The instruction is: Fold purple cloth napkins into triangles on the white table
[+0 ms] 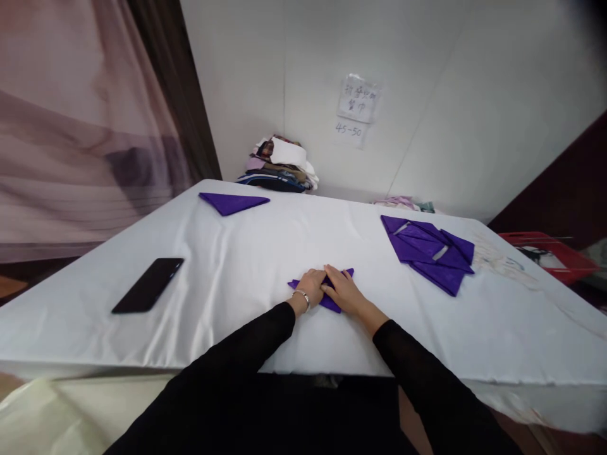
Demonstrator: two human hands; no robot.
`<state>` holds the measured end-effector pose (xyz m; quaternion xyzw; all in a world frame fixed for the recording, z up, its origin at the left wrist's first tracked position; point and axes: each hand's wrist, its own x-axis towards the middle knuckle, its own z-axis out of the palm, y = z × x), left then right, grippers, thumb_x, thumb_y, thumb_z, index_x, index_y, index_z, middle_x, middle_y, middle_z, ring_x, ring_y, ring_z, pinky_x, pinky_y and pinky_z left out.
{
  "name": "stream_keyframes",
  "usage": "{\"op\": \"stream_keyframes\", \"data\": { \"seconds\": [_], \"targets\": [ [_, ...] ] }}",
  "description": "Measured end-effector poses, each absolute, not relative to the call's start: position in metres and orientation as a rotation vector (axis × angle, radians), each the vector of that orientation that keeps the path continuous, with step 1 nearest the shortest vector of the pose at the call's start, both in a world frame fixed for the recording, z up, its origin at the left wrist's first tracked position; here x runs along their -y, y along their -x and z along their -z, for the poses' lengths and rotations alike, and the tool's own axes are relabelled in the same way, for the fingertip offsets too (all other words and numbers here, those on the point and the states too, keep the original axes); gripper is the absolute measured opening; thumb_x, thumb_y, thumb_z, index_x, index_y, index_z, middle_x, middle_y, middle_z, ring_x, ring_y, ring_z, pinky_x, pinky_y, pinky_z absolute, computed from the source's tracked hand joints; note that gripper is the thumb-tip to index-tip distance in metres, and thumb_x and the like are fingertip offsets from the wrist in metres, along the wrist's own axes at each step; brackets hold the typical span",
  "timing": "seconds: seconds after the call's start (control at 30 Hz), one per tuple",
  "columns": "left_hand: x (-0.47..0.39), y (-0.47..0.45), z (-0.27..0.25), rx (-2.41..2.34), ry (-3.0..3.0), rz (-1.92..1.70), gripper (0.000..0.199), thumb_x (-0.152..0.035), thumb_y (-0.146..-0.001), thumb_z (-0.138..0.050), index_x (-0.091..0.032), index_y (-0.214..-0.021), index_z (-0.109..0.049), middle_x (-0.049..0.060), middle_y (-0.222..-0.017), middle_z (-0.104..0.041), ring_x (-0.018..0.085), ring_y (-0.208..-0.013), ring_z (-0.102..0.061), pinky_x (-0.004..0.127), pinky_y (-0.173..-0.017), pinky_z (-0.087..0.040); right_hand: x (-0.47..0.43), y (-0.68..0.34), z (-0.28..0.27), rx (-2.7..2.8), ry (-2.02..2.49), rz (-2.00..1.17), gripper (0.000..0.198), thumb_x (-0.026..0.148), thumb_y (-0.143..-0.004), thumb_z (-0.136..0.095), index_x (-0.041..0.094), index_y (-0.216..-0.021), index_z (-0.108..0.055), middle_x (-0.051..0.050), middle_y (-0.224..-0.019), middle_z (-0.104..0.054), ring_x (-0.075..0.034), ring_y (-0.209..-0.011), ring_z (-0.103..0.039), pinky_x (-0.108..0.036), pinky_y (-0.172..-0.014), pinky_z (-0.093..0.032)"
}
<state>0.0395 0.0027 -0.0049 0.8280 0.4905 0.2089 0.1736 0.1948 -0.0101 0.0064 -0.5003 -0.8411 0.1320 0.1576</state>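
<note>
Two hands [327,289] on folded purple napkin [332,302]

1. The surface [246,265] wore a white cloth.
2. A black phone [148,285] lay on its left side.
3. Purple napkins lay on it: one far away [232,202], one in the middle [329,302], a pile [429,251] on the right.

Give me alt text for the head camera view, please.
Both hands, left and right, press flat on a purple napkin on a white table. A stack of napkins lies right, a phone left.
</note>
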Motion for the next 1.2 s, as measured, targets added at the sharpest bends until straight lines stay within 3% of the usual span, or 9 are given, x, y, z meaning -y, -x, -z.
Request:
{"op": "stream_keyframes", "data": {
  "seconds": [0.17, 0.4, 0.57, 0.8, 1.03, 1.2],
  "targets": [
    [0.000, -0.005, 0.008, -1.423, -2.289, -0.670, 0.031, -0.020, -0.082, -0.048, -0.020, -0.111, -0.059, 0.005, -0.110, -0.063, 0.020, -0.103, -0.052, 0.036, -0.097, -0.038, 0.014, -0.195, 0.010, 2.466, 1.509, -0.332, 0.059, 0.051, -0.092, -0.031, 0.021, -0.142, -0.028, -0.009, -0.146, -0.031, -0.023, -0.136, -0.021, -0.047, -0.110, -0.012],
    [0.005, 0.057, 0.006, -1.587, -2.092, -0.766, 0.024, -0.029, -0.082, -0.050, -0.020, -0.101, -0.063, 0.002, -0.091, -0.065, 0.017, -0.089, -0.057, 0.031, -0.082, -0.047, 0.013, -0.198, 0.004, 2.388, 1.480, -0.384, 0.057, 0.052, -0.092, -0.028, 0.020, -0.139, -0.035, -0.009, -0.143, -0.036, -0.022, -0.135, -0.025, -0.046, -0.109, -0.013],
    [0.009, 0.055, 0.003, -1.526, -2.072, -0.802, 0.025, -0.031, -0.074, -0.063, -0.021, -0.096, -0.065, 0.001, -0.090, -0.066, 0.017, -0.090, -0.056, 0.030, -0.083, -0.045, 0.012, -0.203, -0.002, 2.311, 1.503, -0.318, 0.052, 0.049, -0.092, -0.032, 0.020, -0.134, -0.041, -0.009, -0.137, -0.046, -0.024, -0.132, -0.032, -0.049, -0.109, -0.011],
    [0.012, 0.049, -0.001, -1.568, -2.132, -0.753, 0.011, -0.029, -0.072, -0.064, -0.021, -0.081, -0.066, 0.001, -0.089, -0.064, 0.017, -0.089, -0.054, 0.032, -0.084, -0.042, 0.014, -0.211, 0.002, 2.276, 1.609, -0.272, 0.048, 0.046, -0.092, -0.034, 0.021, -0.131, -0.046, -0.009, -0.136, -0.046, -0.024, -0.132, -0.032, -0.050, -0.108, -0.012],
    [0.014, 0.045, 0.001, -1.619, -2.026, -0.722, 0.014, -0.036, -0.072, -0.064, -0.022, -0.070, -0.062, 0.002, -0.115, -0.059, 0.022, -0.112, -0.048, 0.043, -0.098, -0.034, 0.014, -0.210, 0.007, 2.287, 1.601, -0.261, 0.048, 0.045, -0.092, -0.035, 0.020, -0.130, -0.047, -0.010, -0.137, -0.046, -0.025, -0.132, -0.031, -0.051, -0.108, -0.012],
    [0.013, 0.044, 0.004, -1.599, -2.075, -0.716, 0.019, -0.039, -0.074, -0.060, -0.022, -0.066, -0.061, 0.002, -0.118, -0.059, 0.025, -0.126, -0.037, 0.045, -0.105, -0.027, 0.014, -0.211, 0.008, 2.307, 1.618, -0.273, 0.047, 0.044, -0.092, -0.035, 0.020, -0.131, -0.046, -0.010, -0.138, -0.044, -0.025, -0.133, -0.029, -0.050, -0.108, -0.012]
  ]
}}
